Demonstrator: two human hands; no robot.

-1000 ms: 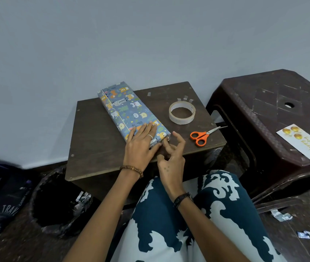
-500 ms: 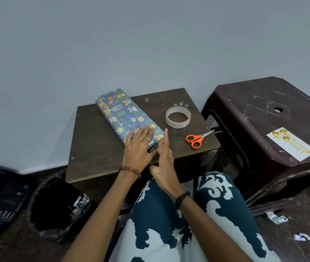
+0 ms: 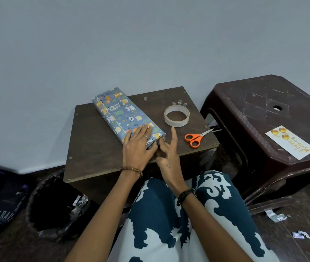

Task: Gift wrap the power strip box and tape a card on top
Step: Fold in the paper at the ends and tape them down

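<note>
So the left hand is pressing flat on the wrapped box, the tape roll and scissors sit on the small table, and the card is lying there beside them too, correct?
Not quite. The card is not on the small table; the head view shows it lying on the dark plastic stool to the right. The rest holds: the left hand presses flat on the wrapped box, and the tape roll and scissors sit on the small table.

box: blue animal-print wrap | scissors: orange handles | card: white, gold
</note>
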